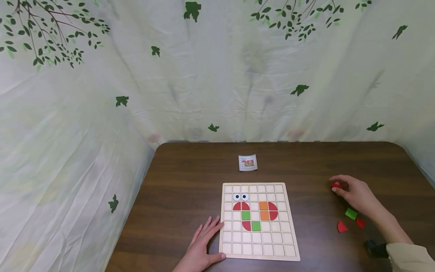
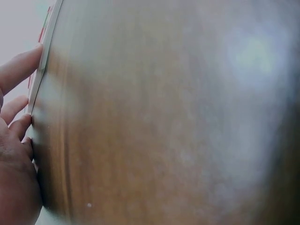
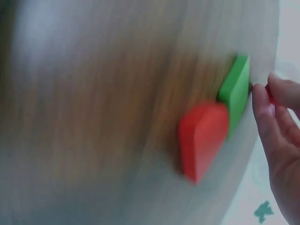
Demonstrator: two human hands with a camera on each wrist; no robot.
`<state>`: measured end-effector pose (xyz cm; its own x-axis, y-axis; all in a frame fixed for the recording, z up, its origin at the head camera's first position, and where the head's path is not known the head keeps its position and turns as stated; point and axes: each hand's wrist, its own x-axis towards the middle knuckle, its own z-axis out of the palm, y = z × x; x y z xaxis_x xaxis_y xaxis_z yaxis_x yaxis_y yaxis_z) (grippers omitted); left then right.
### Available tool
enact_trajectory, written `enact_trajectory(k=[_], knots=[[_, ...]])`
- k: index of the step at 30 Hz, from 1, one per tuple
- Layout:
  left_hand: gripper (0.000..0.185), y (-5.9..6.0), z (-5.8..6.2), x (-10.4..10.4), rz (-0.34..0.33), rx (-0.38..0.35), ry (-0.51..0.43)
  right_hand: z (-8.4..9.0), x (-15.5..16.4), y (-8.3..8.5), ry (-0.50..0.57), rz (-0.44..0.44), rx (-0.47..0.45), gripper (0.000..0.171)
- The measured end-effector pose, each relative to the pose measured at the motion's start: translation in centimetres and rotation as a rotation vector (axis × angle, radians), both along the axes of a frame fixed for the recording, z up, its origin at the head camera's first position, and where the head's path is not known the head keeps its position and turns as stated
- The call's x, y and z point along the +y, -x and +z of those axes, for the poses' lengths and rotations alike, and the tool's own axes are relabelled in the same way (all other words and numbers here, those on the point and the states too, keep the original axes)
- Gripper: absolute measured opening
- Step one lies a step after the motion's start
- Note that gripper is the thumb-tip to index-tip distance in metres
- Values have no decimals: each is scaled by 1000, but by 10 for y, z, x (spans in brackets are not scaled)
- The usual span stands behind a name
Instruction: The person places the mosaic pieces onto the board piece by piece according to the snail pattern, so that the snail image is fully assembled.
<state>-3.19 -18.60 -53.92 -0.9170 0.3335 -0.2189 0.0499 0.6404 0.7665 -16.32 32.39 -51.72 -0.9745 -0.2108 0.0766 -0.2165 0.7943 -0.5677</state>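
My right hand [image 1: 357, 194] pinches a small red block [image 1: 336, 185] between thumb and fingers, at the right side of the table. In the right wrist view only a sliver of that red block [image 3: 269, 94] shows between the fingertips. Nearer the wrist lie a green square block [image 1: 351, 214] and two red quarter-round blocks, one by the green block [image 1: 361, 223] and one to the left [image 1: 342, 227]. My left hand [image 1: 204, 247] touches the left edge of a pale wooden grid board [image 1: 258, 249], fingers extended and thumb by the lower corner.
On the board sit two eye pieces [image 1: 241, 197], red quarter-rounds [image 1: 241, 206], green squares [image 1: 256, 226] and orange squares [image 1: 264, 210]. A small picture card [image 1: 247, 163] lies behind it. A leaf-printed curtain [image 1: 224, 87] hangs behind the brown table [image 1: 176, 189].
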Motion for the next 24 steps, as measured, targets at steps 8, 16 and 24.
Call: enact_trajectory(k=[8,16,24], knots=[[81,-1,-1,0,0,13,-21,4,-29,-2,40,17,40,20],[81,-3,-2,-1,2,8,-37,1,-65,-6,75,3,15,14],[82,-3,-1,-1,0,24,-31,2,-99,-11,168,9,4,15]])
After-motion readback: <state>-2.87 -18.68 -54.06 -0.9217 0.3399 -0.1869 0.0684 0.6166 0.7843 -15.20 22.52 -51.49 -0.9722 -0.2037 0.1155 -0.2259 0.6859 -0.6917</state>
